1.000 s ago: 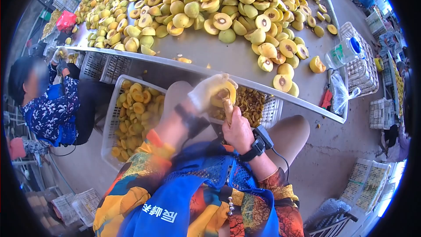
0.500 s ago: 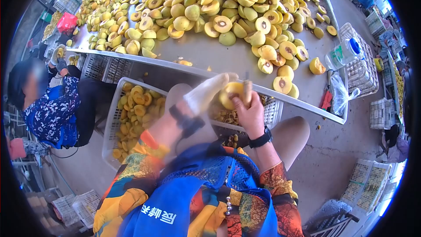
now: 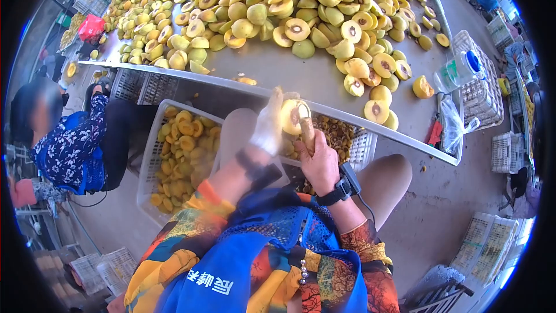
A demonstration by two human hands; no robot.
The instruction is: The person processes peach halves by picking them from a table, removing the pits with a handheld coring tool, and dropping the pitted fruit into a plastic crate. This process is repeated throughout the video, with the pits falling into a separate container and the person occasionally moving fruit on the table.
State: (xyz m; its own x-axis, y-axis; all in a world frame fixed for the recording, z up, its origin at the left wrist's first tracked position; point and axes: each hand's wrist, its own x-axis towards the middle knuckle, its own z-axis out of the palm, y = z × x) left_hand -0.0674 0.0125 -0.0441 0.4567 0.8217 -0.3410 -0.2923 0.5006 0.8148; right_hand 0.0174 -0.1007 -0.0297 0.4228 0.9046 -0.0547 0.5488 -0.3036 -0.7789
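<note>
My left hand [image 3: 267, 126], in a pale glove, grips a yellow peach half [image 3: 289, 118] with its cut face toward my right hand. My bare right hand [image 3: 319, 164] is closed around the wooden handle of a pitting tool [image 3: 307, 133]. The tool's curved metal end rests at the cut face, by the pit. Both hands are just off the near edge of a metal table [image 3: 255, 69] heaped with peach halves [image 3: 301, 29]. Under them stands a crate [image 3: 364, 149] holding brown pits and scraps [image 3: 336, 136].
A white crate [image 3: 148, 159] of pitted halves [image 3: 185, 139] stands left of my knees. On the table's right are a clear jug [image 3: 457, 72], a plastic bag [image 3: 452, 124] and a red-handled tool [image 3: 433, 133]. A co-worker [image 3: 72, 145] sits at left.
My right hand has shifted slightly left and down, bringing the tool's metal end onto the peach half's cut face. My left hand has turned the half toward it.
</note>
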